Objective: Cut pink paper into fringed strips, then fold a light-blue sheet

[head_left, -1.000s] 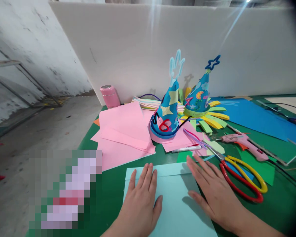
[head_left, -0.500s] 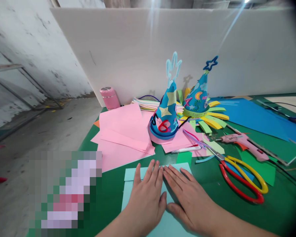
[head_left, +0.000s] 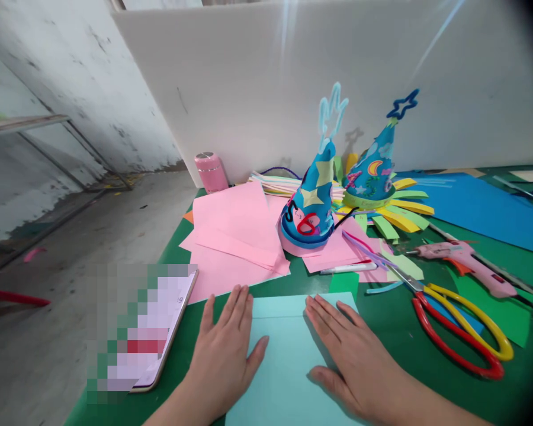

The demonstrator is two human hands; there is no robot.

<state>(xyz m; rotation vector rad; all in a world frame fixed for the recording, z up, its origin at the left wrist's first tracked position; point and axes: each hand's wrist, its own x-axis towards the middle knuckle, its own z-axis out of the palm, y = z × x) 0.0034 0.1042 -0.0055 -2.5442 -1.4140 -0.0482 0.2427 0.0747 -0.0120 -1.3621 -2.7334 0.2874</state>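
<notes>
A light blue-green sheet of paper (head_left: 284, 367) lies on the green table before me, with a folded strip (head_left: 279, 306) along its far edge. My left hand (head_left: 226, 349) rests flat at the left end of the fold, fingers stretched forward and thumb apart. At the fold's right part, my right hand (head_left: 346, 349) lies palm down, fingers extended and thumb out to the side. Neither hand grips anything. The paper's left and right edges are partly covered by the hands.
Scissors (head_left: 457, 331) with red and yellow handles and a pink glue gun (head_left: 471, 263) lie right. Two decorated party hats (head_left: 313, 195) stand behind, by pink paper (head_left: 231, 219). A phone (head_left: 171, 337), partly blurred out, is left; a pink cylindrical container (head_left: 211, 173) stands farther back.
My left hand has slid left along the fold, away from my right hand, uncovering the middle of the sheet. The view has shifted slightly.
</notes>
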